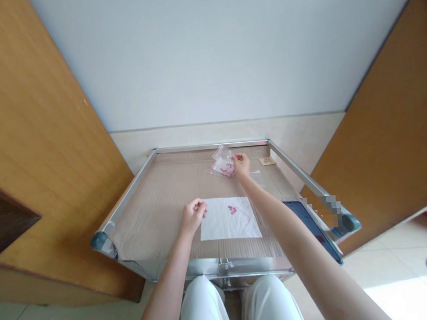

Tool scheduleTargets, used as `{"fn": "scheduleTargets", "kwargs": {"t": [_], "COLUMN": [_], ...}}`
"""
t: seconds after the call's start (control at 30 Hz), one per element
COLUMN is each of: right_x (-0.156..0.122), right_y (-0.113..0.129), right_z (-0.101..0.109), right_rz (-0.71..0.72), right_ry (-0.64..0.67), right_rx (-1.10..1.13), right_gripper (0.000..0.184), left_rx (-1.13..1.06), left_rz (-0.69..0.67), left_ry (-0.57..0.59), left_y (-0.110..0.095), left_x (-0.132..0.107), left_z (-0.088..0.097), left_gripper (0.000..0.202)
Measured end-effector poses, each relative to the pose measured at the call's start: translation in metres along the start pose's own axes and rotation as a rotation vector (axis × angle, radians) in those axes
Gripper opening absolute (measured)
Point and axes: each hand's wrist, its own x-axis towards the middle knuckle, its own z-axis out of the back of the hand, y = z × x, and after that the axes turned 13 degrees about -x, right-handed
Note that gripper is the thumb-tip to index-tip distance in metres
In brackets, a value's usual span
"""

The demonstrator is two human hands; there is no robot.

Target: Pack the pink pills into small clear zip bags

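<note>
Knees (233,305) nearest me. Left hand (193,215): grip curled closed at white sheet (230,227) corner, likely steadying it under pink beads (232,209). Right hand (241,164): grip pinching clear bag (222,162).

The person sits with both bare arms held out in front. The left hand (194,214) is close in, its arm bent a little. Its fingers are curled into a loose fist, knuckles up. The right arm is stretched out long and straight, much farther away. The right hand (241,163) has its fingers pinched together, palm down.
</note>
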Motion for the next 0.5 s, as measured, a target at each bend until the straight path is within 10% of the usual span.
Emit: {"fn": "scheduleTargets", "kwargs": {"t": [0.5], "right_x": [-0.094], "right_y": [0.04], "right_z": [0.046], "right_rz": [-0.382], "right_ry": [0.377], "right_rx": [0.541], "right_gripper": [0.026], "left_rx": [-0.233], "left_rz": [-0.103], "left_ry": [-0.136], "left_y": [-0.031], "left_x": [0.006], "left_z": [-0.017], "left_gripper": [0.037]}}
